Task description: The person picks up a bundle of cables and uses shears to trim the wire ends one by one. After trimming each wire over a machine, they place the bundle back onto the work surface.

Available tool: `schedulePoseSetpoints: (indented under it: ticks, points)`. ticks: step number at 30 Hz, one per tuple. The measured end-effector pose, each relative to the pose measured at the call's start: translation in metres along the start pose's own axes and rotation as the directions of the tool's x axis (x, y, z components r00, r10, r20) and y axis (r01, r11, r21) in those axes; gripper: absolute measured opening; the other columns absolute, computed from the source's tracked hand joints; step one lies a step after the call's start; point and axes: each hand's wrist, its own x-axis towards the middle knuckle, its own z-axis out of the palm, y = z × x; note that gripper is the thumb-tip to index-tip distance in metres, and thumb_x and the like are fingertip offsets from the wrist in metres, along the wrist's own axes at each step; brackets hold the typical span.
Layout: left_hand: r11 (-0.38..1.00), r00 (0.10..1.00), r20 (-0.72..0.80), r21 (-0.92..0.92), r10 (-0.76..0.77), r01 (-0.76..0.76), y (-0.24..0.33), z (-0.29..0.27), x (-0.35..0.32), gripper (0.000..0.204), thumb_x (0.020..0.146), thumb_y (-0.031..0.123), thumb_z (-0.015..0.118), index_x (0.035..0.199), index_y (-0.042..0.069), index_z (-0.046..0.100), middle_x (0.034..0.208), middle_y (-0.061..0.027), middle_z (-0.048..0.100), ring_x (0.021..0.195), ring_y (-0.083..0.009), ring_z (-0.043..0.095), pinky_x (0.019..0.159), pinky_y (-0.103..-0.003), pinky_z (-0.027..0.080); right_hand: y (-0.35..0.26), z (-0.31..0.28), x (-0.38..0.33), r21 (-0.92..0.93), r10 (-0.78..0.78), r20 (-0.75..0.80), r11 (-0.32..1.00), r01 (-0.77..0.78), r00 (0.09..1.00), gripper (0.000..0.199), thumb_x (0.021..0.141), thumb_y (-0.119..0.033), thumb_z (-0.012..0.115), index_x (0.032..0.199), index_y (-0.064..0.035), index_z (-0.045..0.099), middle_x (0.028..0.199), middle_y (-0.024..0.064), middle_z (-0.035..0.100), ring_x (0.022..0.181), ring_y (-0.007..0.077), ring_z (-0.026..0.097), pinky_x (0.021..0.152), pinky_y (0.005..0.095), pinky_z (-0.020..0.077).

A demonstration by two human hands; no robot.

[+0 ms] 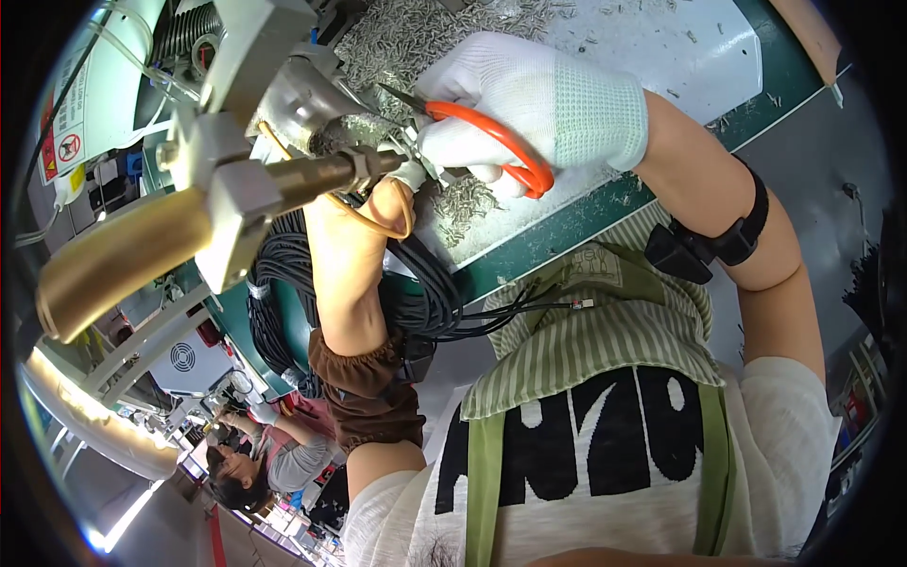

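Note:
My right hand (515,109), in a white knit glove, is closed round a pair of orange-handled scissors (501,132). Their dark pointed tip sticks out past the fingers toward the machine. My left hand (404,180) reaches up to the machine's small metal working parts (416,149); a scrap of white glove shows, but a metal rod with a nut covers most of its fingers. A tan loop (402,227) hangs round the left wrist. Under the left forearm lies a bundle of black cables (430,293), one ending in a small connector (582,303).
Small metal clippings (406,42) are heaped behind the hands, with more beside the left hand. A brass-coloured machine handle (123,265) juts out at left. The green table edge (567,236) runs before me. A co-worker (274,463) sits at lower left.

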Motion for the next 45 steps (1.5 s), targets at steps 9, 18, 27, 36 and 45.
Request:
schedulePoseSetpoints:
  ticks: [9,18,27,36,45]
  points:
    - [0.942,0.976,-0.216,-0.323,0.019,-0.090,0.005,0.025,-0.002,0.025,0.090,0.020,0.063,0.098,-0.002,0.054,0.069,-0.0047,0.055,0.054,-0.0119,0.052,0.050,-0.025,0.041,0.017,-0.007,0.006,-0.464,-0.472,-0.127,0.806,0.369,0.872,0.029,0.066,-0.013,0.069,0.094,-0.0068,0.065,0.075,0.0099,0.061,0.056,0.0242,0.057,0.056,0.0327,0.0473]
    - [0.952,0.969,0.247,-0.290,-0.025,0.099,0.013,0.017,-0.064,0.018,0.090,0.007,0.061,0.104,-0.003,0.055,0.081,-0.0039,0.058,0.064,-0.0082,0.053,0.052,-0.023,0.041,-0.039,0.021,-0.030,-0.429,-0.378,-0.065,0.846,0.317,0.923,0.027,0.082,-0.017,0.067,0.104,-0.0017,0.063,0.060,0.0048,0.056,0.050,0.0133,0.054,0.050,0.0248,0.0421]
    - [0.994,0.993,-0.086,-0.063,0.086,-0.092,0.018,0.034,-0.077,0.016,0.086,-0.001,0.063,0.100,-0.003,0.055,0.079,-0.0036,0.058,0.061,-0.0079,0.052,0.055,-0.020,0.043,-0.045,0.025,-0.043,-0.437,-0.286,-0.093,0.872,0.219,0.954,0.016,0.083,-0.016,0.065,0.086,-0.0003,0.062,0.055,0.0009,0.051,0.048,0.0057,0.050,0.045,0.0219,0.0376]
    - [0.942,0.939,-0.079,0.017,0.335,-0.335,0.016,0.053,-0.071,0.021,0.081,-0.003,0.065,0.100,-0.002,0.056,0.081,-0.0038,0.060,0.076,-0.0063,0.053,0.065,-0.020,0.043,-0.055,0.020,-0.065,0.132,0.154,-0.024,0.980,-0.149,0.988,0.019,0.084,-0.019,0.067,0.087,-0.0007,0.062,0.056,-0.0035,0.053,0.047,0.0066,0.049,0.043,0.0220,0.0372]
    - [0.932,0.907,-0.247,0.216,0.340,-0.291,0.017,0.044,-0.065,0.016,0.074,-0.001,0.067,0.088,0.001,0.059,0.077,0.0009,0.054,0.068,-0.0048,0.046,0.061,-0.018,0.036,-0.016,0.042,-0.063,-0.623,-0.574,-0.344,0.732,0.276,0.743,0.019,0.080,-0.020,0.071,0.086,-0.0039,0.063,0.059,0.0040,0.057,0.048,0.0161,0.056,0.045,0.0260,0.0415]
